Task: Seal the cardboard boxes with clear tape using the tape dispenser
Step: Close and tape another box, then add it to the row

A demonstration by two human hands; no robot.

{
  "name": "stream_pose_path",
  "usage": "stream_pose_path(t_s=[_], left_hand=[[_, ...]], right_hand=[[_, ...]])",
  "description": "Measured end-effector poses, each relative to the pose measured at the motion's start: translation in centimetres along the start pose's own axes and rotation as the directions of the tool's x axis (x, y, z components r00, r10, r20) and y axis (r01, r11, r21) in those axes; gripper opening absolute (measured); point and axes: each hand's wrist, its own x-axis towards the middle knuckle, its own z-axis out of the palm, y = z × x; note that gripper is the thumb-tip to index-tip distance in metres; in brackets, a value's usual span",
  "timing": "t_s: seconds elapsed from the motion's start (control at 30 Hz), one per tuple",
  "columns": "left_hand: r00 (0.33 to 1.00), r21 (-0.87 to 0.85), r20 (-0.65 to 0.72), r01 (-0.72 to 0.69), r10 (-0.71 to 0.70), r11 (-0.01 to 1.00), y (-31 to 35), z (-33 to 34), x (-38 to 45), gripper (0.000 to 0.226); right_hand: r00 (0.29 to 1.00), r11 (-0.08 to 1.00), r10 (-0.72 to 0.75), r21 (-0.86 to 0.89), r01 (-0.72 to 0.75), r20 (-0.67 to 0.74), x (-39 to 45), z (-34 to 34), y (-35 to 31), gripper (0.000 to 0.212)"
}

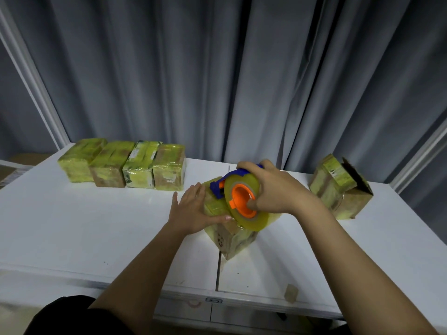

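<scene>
Both forearms reach far over the white table (72, 213), left hand (193, 211) flat with straight fingers on the small tape-wrapped cardboard box (229, 238), right hand (275, 189) gripping the blue-and-orange tape dispenser (242, 194) on its right top edge.

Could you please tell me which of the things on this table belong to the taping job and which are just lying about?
Belonging to the job:
- blue and orange tape dispenser with clear tape roll, gripped by the right hand
- central cardboard box, steadied by the left hand
- row of four taped boxes
- open-flapped box at right

Lying about:
- small cardboard scrap near the white table front edge
- grey curtain
</scene>
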Motion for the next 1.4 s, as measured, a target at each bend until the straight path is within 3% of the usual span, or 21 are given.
stream_pose_path(t_s=[0.13, 0.27, 0.4, 0.5, 0.63, 0.77, 1.1, 1.23, 1.4], left_hand=[[1.000, -0.069, 0.000, -0.020, 0.020, 0.997, -0.3, 0.3, 0.3, 0.128], [0.998, -0.166, 0.018, -0.051, 0.055, 0.985, -0.7, -0.2, 0.7, 0.124], [0.995, -0.119, 0.071, -0.057, 0.066, 0.991, -0.4, -1.6, 1.2, 0.123], [0.974, -0.140, 0.130, -0.170, 0.188, 0.976, -0.1, -2.0, 2.5, 0.127], [0.969, -0.437, 0.107, -0.155, 0.223, 0.886, 0.1, -2.4, 2.7, 0.099], [0.963, -0.467, 0.060, -0.205, 0.262, 0.860, -0.3, -2.3, 3.2, 0.079], [0.965, -0.260, 0.185, -0.133, 0.184, 0.956, -0.2, -2.1, 3.5, 0.124], [0.964, -0.244, 0.202, -0.121, 0.172, 0.962, -0.3, -1.8, 3.4, 0.143], [0.954, -0.215, 0.200, -0.179, 0.223, 0.960, -0.6, -1.3, 3.7, 0.142]], right_hand=[[0.999, 0.998, 0.025, 0.062, -0.023, -0.028, 0.1, 0.5, 0.6, 0.076], [0.998, 0.962, 0.052, 0.269, -0.042, -0.030, -0.2, 0.8, 1.5, 0.072], [0.994, 0.963, 0.035, 0.268, -0.005, -0.105, -0.8, 1.3, 1.3, 0.073], [0.994, 0.963, 0.058, 0.268, -0.031, -0.092, -0.4, 1.4, 0.8, 0.067], [0.990, 0.969, 0.108, 0.231, -0.084, -0.091, 0.6, 1.5, -0.3, 0.072], [0.994, 0.963, 0.084, 0.262, -0.064, -0.066, -0.3, 0.9, -0.3, 0.074], [0.995, 0.912, 0.074, 0.407, -0.040, -0.070, -3.1, 0.0, 0.5, 0.060], [0.985, 0.950, 0.161, 0.281, -0.136, -0.065, -2.9, 0.2, 0.6, 0.066], [0.972, 0.929, 0.207, 0.334, -0.160, -0.109, -1.9, 0.3, 0.2, 0.042]])
